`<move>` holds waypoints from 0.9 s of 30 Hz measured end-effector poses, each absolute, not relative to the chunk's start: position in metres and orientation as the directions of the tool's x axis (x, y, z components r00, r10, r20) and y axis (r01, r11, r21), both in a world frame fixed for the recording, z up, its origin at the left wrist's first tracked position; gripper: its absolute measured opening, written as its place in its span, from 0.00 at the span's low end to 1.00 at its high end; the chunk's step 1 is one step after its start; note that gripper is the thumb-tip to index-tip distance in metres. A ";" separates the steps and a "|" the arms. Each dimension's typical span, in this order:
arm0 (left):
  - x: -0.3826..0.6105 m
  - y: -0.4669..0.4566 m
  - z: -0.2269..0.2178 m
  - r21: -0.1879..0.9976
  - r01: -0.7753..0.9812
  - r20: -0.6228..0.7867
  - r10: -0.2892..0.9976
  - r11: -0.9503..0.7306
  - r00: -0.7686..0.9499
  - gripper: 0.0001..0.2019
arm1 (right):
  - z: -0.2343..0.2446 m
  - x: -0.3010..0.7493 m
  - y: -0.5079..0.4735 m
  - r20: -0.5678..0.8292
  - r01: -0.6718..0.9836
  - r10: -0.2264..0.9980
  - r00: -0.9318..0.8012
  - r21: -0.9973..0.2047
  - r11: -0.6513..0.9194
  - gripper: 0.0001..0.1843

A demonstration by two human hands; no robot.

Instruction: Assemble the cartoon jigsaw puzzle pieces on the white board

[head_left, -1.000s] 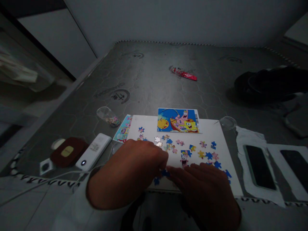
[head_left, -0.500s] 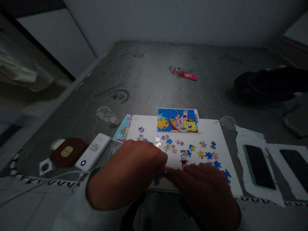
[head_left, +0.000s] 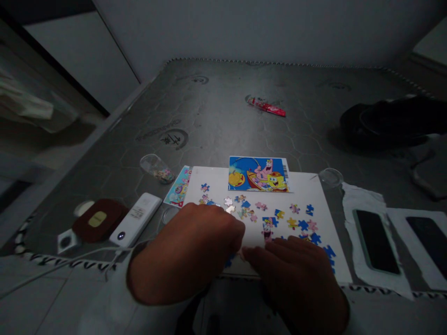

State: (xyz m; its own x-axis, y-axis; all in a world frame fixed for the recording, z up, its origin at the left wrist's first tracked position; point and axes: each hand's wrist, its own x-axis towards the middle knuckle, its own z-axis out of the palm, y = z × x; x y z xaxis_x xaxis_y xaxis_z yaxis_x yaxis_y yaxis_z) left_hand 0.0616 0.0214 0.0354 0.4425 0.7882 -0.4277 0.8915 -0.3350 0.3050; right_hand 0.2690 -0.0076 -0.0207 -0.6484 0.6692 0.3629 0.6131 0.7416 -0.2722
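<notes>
My left hand and my right hand meet fingertip to fingertip at the near edge of a white board. Both are curled in a pinch over small blue puzzle pieces, which the fingers now hide. Several loose blue, pink and yellow puzzle pieces lie scattered on the board just beyond my hands. A cartoon reference picture lies at the board's far edge.
A white power bank with a cable, a brown case and a toppled clear cup lie left. Another clear cup and two phones on white cloth lie right. A red wrapper and a dark bag lie farther back.
My hands have closed slightly together, and the blue piece that showed between the fingertips is now covered. Nothing else has moved.
</notes>
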 end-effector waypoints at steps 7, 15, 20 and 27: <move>0.059 0.019 0.030 0.339 0.866 -0.354 0.802 -0.368 0.480 0.09 | -0.022 0.268 -0.007 0.362 0.639 0.684 -0.633 -0.255 0.726 0.15; 0.065 0.019 0.032 0.461 0.818 -0.328 0.791 -0.344 0.517 0.09 | -0.023 0.270 -0.006 0.382 0.645 0.694 -0.610 -0.269 0.715 0.14; 0.064 0.015 0.030 0.453 0.839 -0.341 0.812 -0.299 0.474 0.09 | -0.023 0.268 -0.005 0.399 0.672 0.710 -0.580 -0.259 0.694 0.12; 0.060 0.010 0.028 0.477 0.842 -0.360 0.818 -0.252 0.449 0.10 | -0.018 0.267 -0.005 0.482 0.669 0.694 -0.536 -0.259 0.697 0.11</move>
State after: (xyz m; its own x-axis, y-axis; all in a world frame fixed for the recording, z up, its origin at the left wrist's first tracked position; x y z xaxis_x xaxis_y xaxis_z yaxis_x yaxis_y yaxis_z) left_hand 0.0600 0.0103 0.0282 0.4487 0.8180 -0.3600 0.8420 -0.2519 0.4770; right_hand 0.2672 -0.0052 -0.0178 -0.5358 0.6936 0.4815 0.6692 0.6966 -0.2587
